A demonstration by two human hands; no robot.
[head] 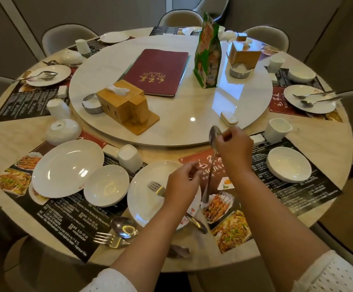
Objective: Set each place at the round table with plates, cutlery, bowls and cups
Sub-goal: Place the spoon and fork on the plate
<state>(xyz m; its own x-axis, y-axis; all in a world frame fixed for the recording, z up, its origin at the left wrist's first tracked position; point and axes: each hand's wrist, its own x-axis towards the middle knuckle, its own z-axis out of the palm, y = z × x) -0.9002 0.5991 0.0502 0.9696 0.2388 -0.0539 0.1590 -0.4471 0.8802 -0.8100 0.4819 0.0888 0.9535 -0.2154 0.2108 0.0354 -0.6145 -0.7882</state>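
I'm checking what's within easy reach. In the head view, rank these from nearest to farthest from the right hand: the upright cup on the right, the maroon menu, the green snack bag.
From the right hand:
1. Upright cup, just to its right by the turntable's edge.
2. Green snack bag, standing on the turntable beyond the hand.
3. Maroon menu, flat on the turntable, farther left.

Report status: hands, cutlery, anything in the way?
Right hand pinches spoon upright. Left hand holds fork over near plate. Nothing blocking.

plates (68, 168) 7 | bowls (288, 165) 4 | cups (277, 130) 6 | spoons (210, 165) 6 | forks (110, 240) 3
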